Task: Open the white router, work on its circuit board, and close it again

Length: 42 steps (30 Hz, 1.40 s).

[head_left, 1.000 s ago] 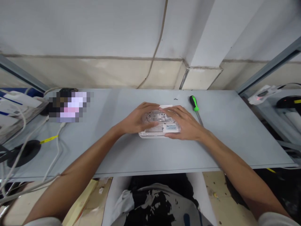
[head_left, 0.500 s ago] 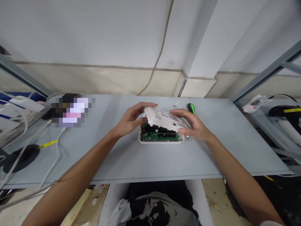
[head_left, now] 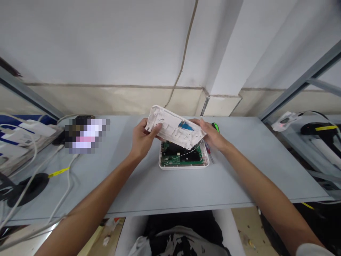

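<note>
I hold a white plastic device cover [head_left: 173,126] up in both hands, tilted, with its ribbed inner face showing, above a shallow white plastic tray [head_left: 183,167] that holds a green circuit board [head_left: 181,158]. My left hand [head_left: 142,138] grips one end and my right hand [head_left: 210,137] the other, so the hands are apart with the cover between them. A thin white wire [head_left: 190,153] seems to run from the cover down to the board, though it's hard to make out. A green-handled screwdriver [head_left: 215,127] lies partly hidden under my right hand, just beside the tray, on the pale grey table [head_left: 239,185].
</note>
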Each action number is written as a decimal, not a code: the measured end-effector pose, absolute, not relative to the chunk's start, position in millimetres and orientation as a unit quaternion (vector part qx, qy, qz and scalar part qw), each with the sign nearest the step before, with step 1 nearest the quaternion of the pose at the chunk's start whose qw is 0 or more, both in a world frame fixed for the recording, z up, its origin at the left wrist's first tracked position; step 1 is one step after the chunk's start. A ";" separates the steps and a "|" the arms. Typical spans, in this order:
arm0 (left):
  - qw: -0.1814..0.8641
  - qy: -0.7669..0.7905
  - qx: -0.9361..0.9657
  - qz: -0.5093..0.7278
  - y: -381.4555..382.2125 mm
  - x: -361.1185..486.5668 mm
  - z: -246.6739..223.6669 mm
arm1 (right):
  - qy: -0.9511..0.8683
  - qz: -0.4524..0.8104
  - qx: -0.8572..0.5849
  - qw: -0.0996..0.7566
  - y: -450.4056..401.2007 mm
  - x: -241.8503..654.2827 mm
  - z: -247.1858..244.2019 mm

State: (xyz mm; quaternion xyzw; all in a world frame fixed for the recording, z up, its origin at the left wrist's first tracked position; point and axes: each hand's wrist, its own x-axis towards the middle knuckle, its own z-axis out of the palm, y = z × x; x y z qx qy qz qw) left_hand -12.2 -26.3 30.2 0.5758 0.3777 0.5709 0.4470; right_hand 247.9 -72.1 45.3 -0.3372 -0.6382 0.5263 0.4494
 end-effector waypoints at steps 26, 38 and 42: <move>0.408 0.405 0.627 0.525 -42.1 -8.3 19.6 | -0.655 -0.003 -0.472 0.590 -64.9 225.4 -2.6; 0.314 0.468 0.586 0.583 -53.2 8.4 9.1 | -0.729 -0.066 -0.430 0.529 -49.5 233.3 -12.0; 0.320 0.459 0.591 0.581 -48.1 4.7 7.0 | -0.783 -0.067 -0.434 0.440 -51.5 244.4 -1.7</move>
